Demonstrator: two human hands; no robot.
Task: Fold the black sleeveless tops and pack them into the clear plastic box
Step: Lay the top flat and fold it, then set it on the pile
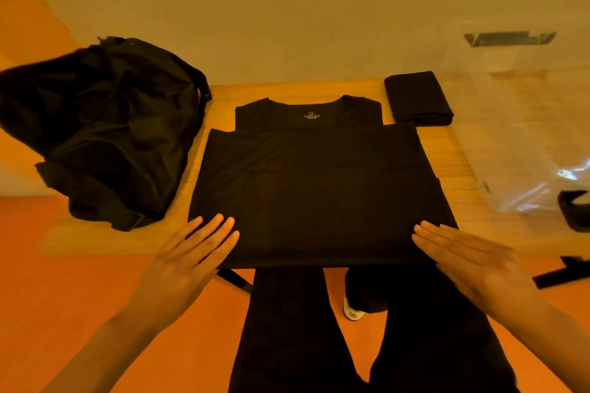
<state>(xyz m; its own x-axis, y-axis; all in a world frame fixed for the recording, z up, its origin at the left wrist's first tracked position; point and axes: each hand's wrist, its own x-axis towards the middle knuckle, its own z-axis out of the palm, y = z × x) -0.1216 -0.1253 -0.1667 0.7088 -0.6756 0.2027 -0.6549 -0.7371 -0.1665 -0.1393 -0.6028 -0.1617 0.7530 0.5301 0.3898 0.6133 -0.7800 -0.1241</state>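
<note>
The black sleeveless top (313, 188) lay half-folded mid-tabletop (223, 105). The left hand (191, 252), fingers straight and slightly spread, touched its 7 o'clock corner. The right hand (463, 252), fingers flat together, touched its 5 o'clock corner. The clear plastic box (517, 124) stood at 2 o'clock.

the spread black top (319, 188) covers the middle of the tabletop (95, 239), leaving a thin bare strip on its left before the tall heap of black fabric (111, 124) that fills the upper left of the frame, and a wider bare strip on its right. that right strip is walled in by the clear plastic box (523, 137) along the right of the frame, and a folded black top (418, 98) just beside the box closes its far end. the tabletop's near edge and its lower left corner lie open.
</note>
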